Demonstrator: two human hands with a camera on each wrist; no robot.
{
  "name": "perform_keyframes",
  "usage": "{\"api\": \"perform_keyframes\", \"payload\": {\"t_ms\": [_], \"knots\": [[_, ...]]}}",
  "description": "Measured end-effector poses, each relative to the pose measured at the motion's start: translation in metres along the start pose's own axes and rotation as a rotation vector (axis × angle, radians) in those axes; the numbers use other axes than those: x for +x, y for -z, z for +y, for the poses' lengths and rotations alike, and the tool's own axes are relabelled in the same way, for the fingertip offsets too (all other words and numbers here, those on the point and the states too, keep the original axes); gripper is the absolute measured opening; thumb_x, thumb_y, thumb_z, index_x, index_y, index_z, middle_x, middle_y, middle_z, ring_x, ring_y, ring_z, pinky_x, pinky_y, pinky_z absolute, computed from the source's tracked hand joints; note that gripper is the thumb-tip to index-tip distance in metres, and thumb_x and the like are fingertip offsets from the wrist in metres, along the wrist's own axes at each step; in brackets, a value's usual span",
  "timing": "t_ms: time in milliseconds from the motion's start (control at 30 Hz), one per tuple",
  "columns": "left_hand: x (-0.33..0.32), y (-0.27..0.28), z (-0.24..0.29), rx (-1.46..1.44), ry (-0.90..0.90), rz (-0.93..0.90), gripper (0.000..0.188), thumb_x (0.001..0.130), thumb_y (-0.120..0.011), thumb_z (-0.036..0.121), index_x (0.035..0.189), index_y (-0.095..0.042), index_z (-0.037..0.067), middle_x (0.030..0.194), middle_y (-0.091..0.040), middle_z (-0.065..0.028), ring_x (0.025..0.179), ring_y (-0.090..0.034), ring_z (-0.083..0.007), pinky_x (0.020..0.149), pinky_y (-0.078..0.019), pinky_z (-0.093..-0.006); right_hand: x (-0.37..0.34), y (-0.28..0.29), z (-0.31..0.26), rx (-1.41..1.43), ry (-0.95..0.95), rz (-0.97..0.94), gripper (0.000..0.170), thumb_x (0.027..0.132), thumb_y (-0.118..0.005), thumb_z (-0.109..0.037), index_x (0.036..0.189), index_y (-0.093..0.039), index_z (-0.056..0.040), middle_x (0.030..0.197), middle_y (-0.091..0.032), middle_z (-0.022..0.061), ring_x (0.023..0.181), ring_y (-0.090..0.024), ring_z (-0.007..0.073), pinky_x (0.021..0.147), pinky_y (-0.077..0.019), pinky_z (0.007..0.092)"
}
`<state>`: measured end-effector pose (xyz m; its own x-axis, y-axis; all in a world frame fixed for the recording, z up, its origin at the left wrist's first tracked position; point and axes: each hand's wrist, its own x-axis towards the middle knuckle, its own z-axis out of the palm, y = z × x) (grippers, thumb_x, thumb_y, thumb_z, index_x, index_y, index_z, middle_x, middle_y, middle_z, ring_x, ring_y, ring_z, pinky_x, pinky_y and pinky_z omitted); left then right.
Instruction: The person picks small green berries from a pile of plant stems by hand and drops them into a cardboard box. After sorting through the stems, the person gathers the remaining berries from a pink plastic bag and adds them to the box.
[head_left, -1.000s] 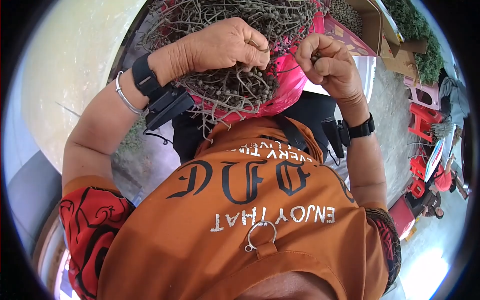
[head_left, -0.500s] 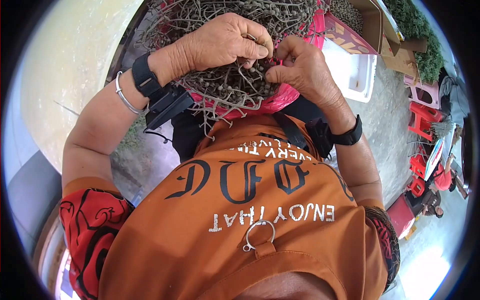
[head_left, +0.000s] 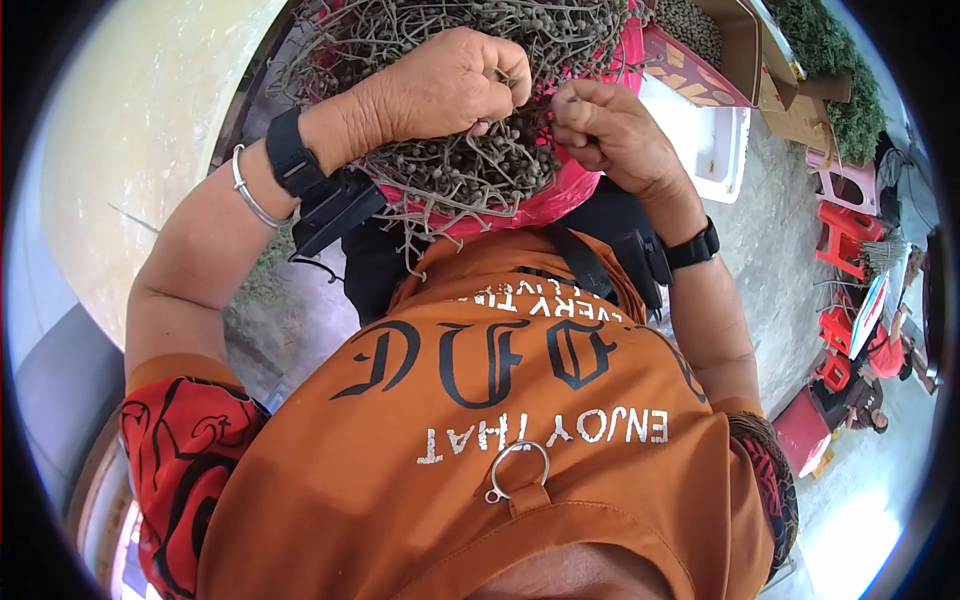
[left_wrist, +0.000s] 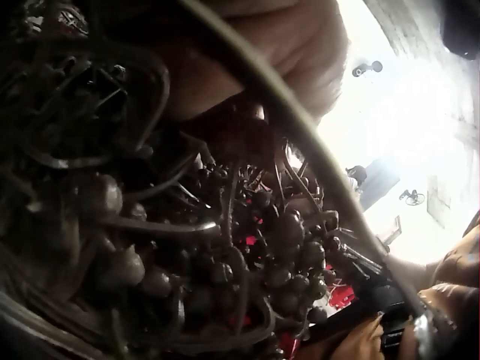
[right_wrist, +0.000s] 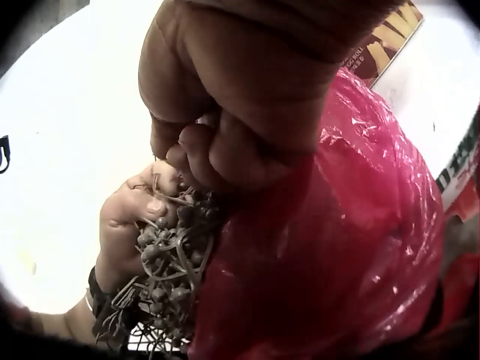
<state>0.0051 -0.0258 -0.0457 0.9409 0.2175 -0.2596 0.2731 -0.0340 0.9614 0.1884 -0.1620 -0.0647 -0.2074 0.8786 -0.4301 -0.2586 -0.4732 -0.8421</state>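
A large heap of dry grey-brown stems bearing small round berries [head_left: 465, 165] fills a pink plastic bag [head_left: 560, 195] at the person's lap. Over the heap, the left hand [head_left: 450, 85] pinches a thin stem between thumb and curled forefinger. Close beside it, the right hand [head_left: 620, 135] has thumb and forefinger pressed together at the stem, its other fingers curled in. From the right wrist, the right hand [right_wrist: 232, 97] is seen above the left hand [right_wrist: 124, 232], berry clusters [right_wrist: 169, 255] hanging near them. Berries and stems [left_wrist: 289, 240] crowd the left wrist view.
Beyond the bag stands a cardboard box [head_left: 740, 45] with loose round berries [head_left: 690, 30] in it. A white tray [head_left: 735, 165] lies on the floor to the right. Farther right are green plants [head_left: 830, 80], red stools [head_left: 845, 240] and other people [head_left: 870, 390].
My right hand has come left from beside the bag to the left hand, its fingers closing at the stem. The left hand stays over the heap, with only small finger shifts.
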Motion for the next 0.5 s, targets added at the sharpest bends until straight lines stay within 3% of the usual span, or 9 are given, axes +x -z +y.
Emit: {"api": "perform_keyframes", "payload": {"t_ms": [33, 67, 167, 200, 267, 300, 367, 500], "knots": [[0.000, 0.000, 0.000, 0.049, 0.020, 0.001, 0.009, 0.078, -0.057, 0.008, 0.082, -0.059, 0.000, 0.063, -0.054, -0.0004, 0.057, -0.052, -0.0073, 0.054, -0.0436, -0.0217, -0.001, 0.000, 0.001, 0.248, -0.055, 0.003, 0.014, 0.083, -0.061, -0.014, 0.080, -0.057, -0.0019, 0.067, -0.051, -0.0031, 0.059, -0.047, 0.0068, 0.052, -0.0391, 0.0204], [0.001, -0.001, 0.001, 0.098, 0.040, 0.000, 0.010, 0.079, -0.057, 0.008, 0.084, -0.058, 0.000, 0.065, -0.053, 0.0001, 0.056, -0.050, -0.0068, 0.053, -0.0423, -0.0213, -0.002, -0.004, 0.000, 0.250, -0.057, 0.002, 0.014, 0.083, -0.061, -0.014, 0.080, -0.057, -0.0019, 0.067, -0.051, -0.0031, 0.059, -0.047, 0.0068, 0.052, -0.0391, 0.0204], [0.003, -0.005, -0.004, 0.185, -0.006, -0.021, 0.012, 0.080, -0.058, 0.008, 0.088, -0.058, -0.001, 0.067, -0.054, 0.0001, 0.057, -0.050, -0.0065, 0.053, -0.0418, -0.0213, -0.008, -0.025, -0.014, -0.263, 0.044, 0.072, 0.011, 0.084, -0.057, -0.011, 0.077, -0.056, -0.0023, 0.063, -0.048, -0.0031, 0.053, -0.043, 0.0051, 0.047, -0.0347, 0.0195], [0.004, -0.008, -0.008, 0.221, -0.070, -0.041, 0.013, 0.079, -0.059, 0.008, 0.089, -0.059, -0.001, 0.067, -0.055, -0.0003, 0.058, -0.051, -0.0069, 0.054, -0.0426, -0.0216, -0.007, -0.030, -0.018, -0.261, 0.045, 0.072, 0.011, 0.084, -0.057, -0.011, 0.077, -0.056, -0.0023, 0.063, -0.048, -0.0031, 0.053, -0.043, 0.0051, 0.047, -0.0347, 0.0195], [0.004, -0.008, -0.009, 0.256, -0.135, -0.065, 0.015, 0.079, -0.060, 0.008, 0.091, -0.060, -0.001, 0.068, -0.057, -0.0007, 0.059, -0.052, -0.0072, 0.055, -0.0434, -0.0220, -0.005, -0.041, -0.025, -0.649, 0.246, 0.144, 0.011, 0.083, -0.058, -0.010, 0.077, -0.056, -0.0023, 0.060, -0.046, -0.0036, 0.051, -0.040, 0.0035, 0.045, -0.0313, 0.0184], [0.004, -0.007, -0.005, 0.167, -0.057, -0.103, 0.018, 0.078, -0.062, 0.011, 0.092, -0.062, 0.000, 0.065, -0.056, -0.0008, 0.057, -0.050, -0.0068, 0.054, -0.0425, -0.0228, -0.004, -0.045, -0.027, -0.844, 0.346, 0.179, 0.010, 0.083, -0.058, -0.010, 0.077, -0.056, -0.0023, 0.059, -0.044, -0.0039, 0.050, -0.038, 0.0026, 0.044, -0.0296, 0.0178], [0.002, -0.004, -0.001, -0.013, 0.097, -0.171, 0.025, 0.075, -0.066, 0.015, 0.095, -0.064, 0.001, 0.060, -0.055, -0.0009, 0.053, -0.047, -0.0061, 0.051, -0.0406, -0.0244, 0.000, -0.049, -0.030, -0.748, 0.319, 0.176, 0.010, 0.082, -0.058, -0.010, 0.076, -0.056, -0.0019, 0.059, -0.044, -0.0039, 0.050, -0.038, 0.0028, 0.044, -0.0296, 0.0183], [0.002, -0.007, -0.009, -0.138, 0.058, -0.139, 0.020, 0.076, -0.066, 0.015, 0.089, -0.065, -0.001, 0.058, -0.053, -0.0008, 0.052, -0.047, -0.0071, 0.051, -0.0409, -0.0257, 0.000, -0.048, -0.040, -0.460, 0.220, 0.092, 0.012, 0.081, -0.059, -0.011, 0.075, -0.056, -0.0007, 0.058, -0.045, -0.0040, 0.050, -0.039, 0.0035, 0.043, -0.0301, 0.0193]]}}
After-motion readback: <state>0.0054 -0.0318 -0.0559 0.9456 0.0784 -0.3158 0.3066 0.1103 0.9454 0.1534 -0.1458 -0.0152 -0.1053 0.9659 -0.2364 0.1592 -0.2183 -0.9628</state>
